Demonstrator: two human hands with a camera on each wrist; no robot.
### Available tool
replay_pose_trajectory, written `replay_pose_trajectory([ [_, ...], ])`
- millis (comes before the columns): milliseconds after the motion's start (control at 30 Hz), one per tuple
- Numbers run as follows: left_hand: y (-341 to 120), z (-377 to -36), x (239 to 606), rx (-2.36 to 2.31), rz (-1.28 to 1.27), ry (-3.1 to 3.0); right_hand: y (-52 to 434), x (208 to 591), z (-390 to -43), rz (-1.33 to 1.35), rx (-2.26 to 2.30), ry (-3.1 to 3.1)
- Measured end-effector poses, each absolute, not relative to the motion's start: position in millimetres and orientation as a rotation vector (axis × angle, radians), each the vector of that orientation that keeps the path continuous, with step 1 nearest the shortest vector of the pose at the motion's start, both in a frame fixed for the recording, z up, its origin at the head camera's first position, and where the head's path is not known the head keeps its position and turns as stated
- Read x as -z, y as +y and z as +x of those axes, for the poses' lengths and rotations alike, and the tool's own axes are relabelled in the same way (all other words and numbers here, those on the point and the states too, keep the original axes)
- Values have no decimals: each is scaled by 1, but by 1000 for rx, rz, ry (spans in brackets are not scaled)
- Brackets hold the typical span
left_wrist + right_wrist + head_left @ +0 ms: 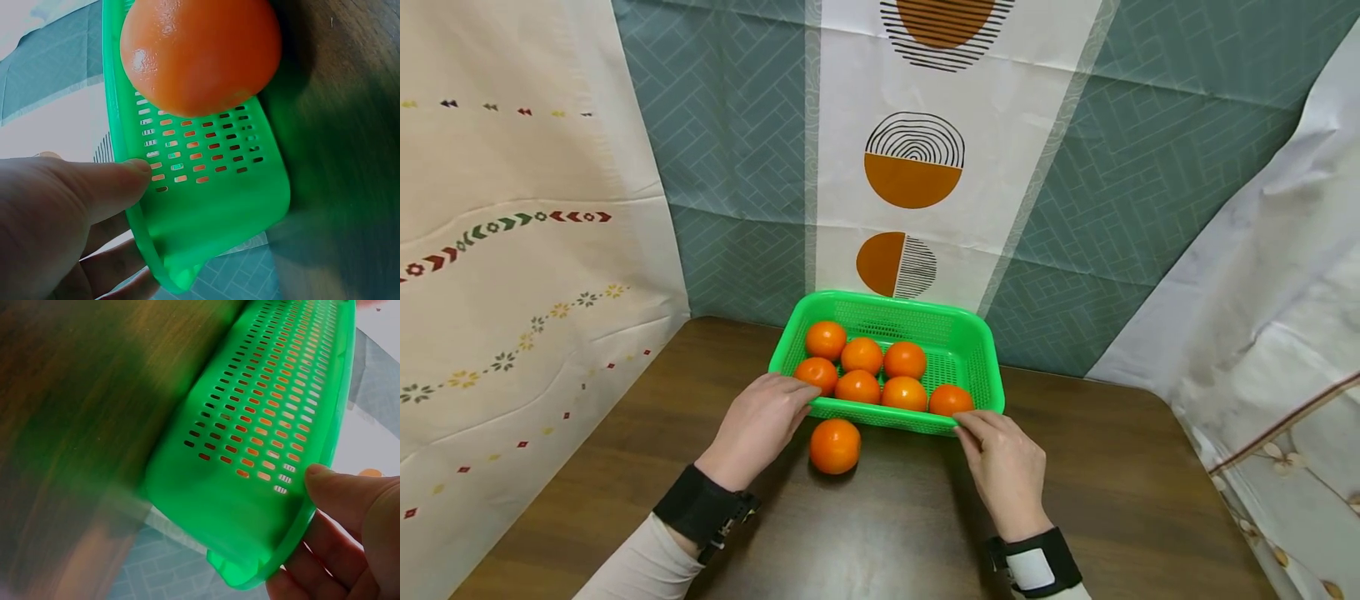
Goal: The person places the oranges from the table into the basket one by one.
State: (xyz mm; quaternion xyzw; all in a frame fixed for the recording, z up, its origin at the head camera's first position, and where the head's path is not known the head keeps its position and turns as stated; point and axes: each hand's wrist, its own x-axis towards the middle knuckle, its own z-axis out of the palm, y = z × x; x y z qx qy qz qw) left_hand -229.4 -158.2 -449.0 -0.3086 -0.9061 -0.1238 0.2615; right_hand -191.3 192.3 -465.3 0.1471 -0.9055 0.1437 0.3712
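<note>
Spreading across the lower view, a dark wooden worktop (1112, 467) carries a green basket (955, 321) near its back edge, with seven oranges (859, 387) inside. Both hands pinch its near rim: the left hand (758, 427) at the left corner, the right hand (1004, 467) at the right corner. One loose orange (834, 446) lies just before the basket, between the hands.

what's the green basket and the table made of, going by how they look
The basket looks like moulded plastic: a bright, even green with a smooth, slightly glossy rim and rows of small slots in its walls, through which the orange fruit shows. The table looks like dark wood or a wood-look veneer: brown with streaky grain and a soft sheen; which of the two cannot be told.
</note>
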Motion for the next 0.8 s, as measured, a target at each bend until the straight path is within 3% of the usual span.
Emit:
replay_pose_trajectory([
  [467,-158,-230,452,352,-849,-2435,187,463,-187,393,-324,-2419],
  [800,-159,-230,448,350,-843,-2445,165,468,-183,613,-330,-2391],
])
